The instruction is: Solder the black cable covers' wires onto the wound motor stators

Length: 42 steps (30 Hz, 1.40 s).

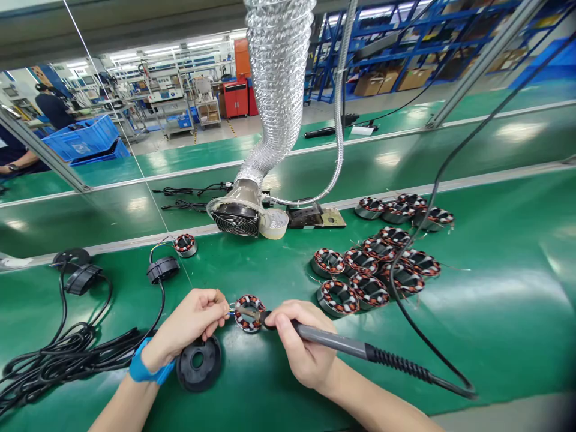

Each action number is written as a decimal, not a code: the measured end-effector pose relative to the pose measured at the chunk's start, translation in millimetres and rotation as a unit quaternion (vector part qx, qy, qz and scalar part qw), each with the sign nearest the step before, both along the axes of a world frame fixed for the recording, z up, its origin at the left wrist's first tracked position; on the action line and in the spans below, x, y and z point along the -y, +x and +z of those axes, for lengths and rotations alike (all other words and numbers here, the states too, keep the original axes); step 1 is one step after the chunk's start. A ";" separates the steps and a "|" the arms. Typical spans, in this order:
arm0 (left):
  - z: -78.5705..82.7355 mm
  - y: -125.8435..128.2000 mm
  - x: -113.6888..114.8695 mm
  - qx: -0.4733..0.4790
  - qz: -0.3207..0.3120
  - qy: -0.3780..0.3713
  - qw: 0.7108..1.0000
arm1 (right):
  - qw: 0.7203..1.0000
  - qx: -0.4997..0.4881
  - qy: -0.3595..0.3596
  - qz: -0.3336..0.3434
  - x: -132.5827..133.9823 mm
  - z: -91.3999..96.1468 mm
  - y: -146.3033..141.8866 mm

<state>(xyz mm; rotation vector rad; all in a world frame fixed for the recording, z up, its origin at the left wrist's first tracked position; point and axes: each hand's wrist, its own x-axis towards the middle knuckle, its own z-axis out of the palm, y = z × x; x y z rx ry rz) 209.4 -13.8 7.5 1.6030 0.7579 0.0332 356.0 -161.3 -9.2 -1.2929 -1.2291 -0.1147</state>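
Note:
My left hand [191,321] pinches thin coloured wires at the left edge of a copper-wound motor stator [249,313], which stands tilted on the green mat. My right hand [299,342] is shut around a grey soldering iron [333,336], whose tip reaches the stator's wires. A blue wrist strap [144,363] circles my left wrist, and its black coiled cord [67,354] lies to the left. Just below my hands rests a round black plastic disc [198,362]. The solder joint itself is hidden behind the tip and my fingers.
Several wound stators [355,270] lie in a group to the right on the green mat [477,336]. Ahead stand a fume extractor with silver ducting [236,216] and a small stator [185,245]. A black cable [405,282] crosses the right side.

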 end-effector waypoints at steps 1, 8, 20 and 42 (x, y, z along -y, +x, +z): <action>0.5 0.0 0.1 -0.002 0.000 0.000 1.000 | 1.000 -0.002 -0.003 0.007 -0.2 -0.4 -0.1; 0.4 -0.2 -0.5 -0.003 -0.003 0.003 1.000 | 0.999 -0.008 -0.030 0.029 -2.9 -0.1 -0.2; -1.8 -1.0 -1.0 -0.002 -0.002 0.001 1.000 | 0.994 -0.081 -0.064 0.033 -2.4 -7.6 -0.6; -0.4 -1.2 -1.4 0.004 -0.004 0.002 1.000 | 0.996 -0.064 -0.057 -0.004 -0.8 -12.1 -0.6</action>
